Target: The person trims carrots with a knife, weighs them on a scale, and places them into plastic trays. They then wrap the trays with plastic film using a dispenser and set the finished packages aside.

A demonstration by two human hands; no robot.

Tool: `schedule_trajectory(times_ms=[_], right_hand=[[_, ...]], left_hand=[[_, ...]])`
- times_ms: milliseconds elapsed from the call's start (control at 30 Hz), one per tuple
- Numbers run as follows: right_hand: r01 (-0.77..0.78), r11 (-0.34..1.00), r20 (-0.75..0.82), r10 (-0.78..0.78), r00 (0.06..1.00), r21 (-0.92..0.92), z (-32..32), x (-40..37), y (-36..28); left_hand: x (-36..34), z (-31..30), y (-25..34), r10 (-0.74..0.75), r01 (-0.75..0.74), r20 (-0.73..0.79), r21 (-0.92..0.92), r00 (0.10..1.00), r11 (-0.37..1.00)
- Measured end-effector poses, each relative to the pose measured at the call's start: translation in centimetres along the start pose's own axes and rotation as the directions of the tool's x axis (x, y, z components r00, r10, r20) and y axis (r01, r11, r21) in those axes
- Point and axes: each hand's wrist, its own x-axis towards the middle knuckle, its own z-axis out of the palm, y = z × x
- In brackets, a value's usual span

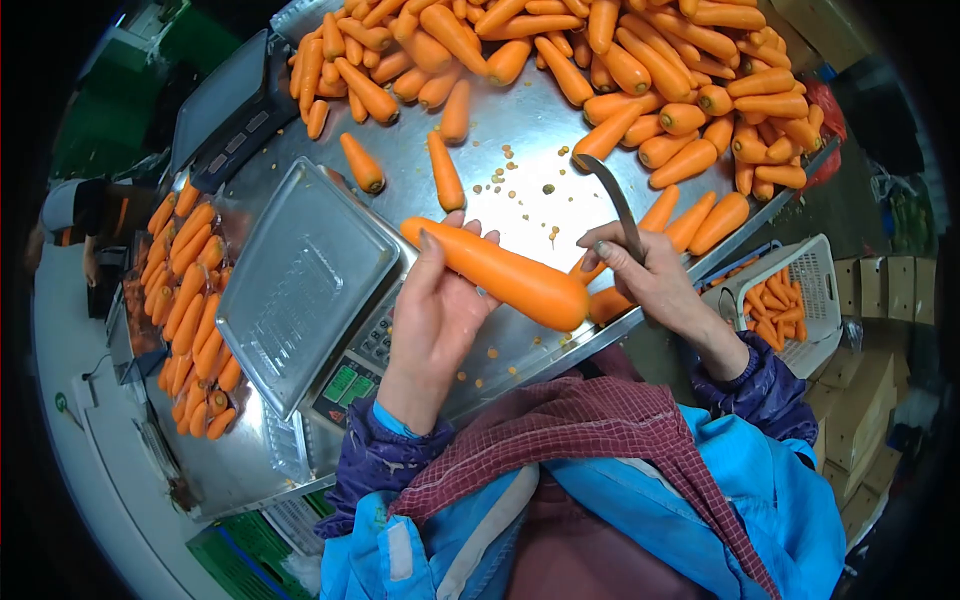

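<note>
A large carrot (505, 275) lies across the palm of my left hand (432, 318), with the thumb over its narrow end. My right hand (655, 280) grips a knife with a dark, curved blade (618, 200) pointing up and away from me. The handle is mostly hidden inside the fist. Under and beside my right hand, several carrots (718, 222) rest along the near edge of the metal table (520, 365). Cut carrot ends (548, 189) and small orange bits are scattered on the surface beyond the held carrot.
A big heap of carrots (660, 65) covers the far side. Left of me stands a weighing scale (305, 290), with packed carrots (190, 310) past it and another scale (220, 110) behind. At right, a white basket (822, 290) holds smaller carrots. Someone (80, 220) is at far left.
</note>
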Motion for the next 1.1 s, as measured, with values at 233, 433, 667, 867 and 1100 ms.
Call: schedule_trajectory(times_ms=[233,433,667,867,1100], right_hand=[[0.046,0.991,0.064,-0.055,0.996,0.123,1.1,-0.4,-0.8],[0.165,0.981,0.109,-0.175,0.978,0.101,0.6,-0.7,2.2],[0.038,0.849,-0.118,-0.118,0.986,-0.527,-5.7,6.0,7.0],[-0.065,0.759,-0.118,-0.015,0.993,-0.648,-6.4,13.7,8.5],[0.338,0.880,0.087,-0.329,0.940,-0.333,-5.0,7.2,5.0]], left_hand=[[1.7,-1.5,-1.3,-0.111,0.117,0.039,-0.207,0.993,0.971],[2.2,-1.3,-3.4,-0.227,0.220,-0.052,-0.113,0.973,0.969],[2.7,-0.1,-3.6,-0.128,0.128,-0.047,-0.010,0.991,0.992],[3.8,-0.2,-3.2,-0.161,0.165,-0.091,0.043,0.983,0.985],[5.5,-0.8,-2.4,-0.088,0.096,-0.043,0.291,0.995,0.952]])
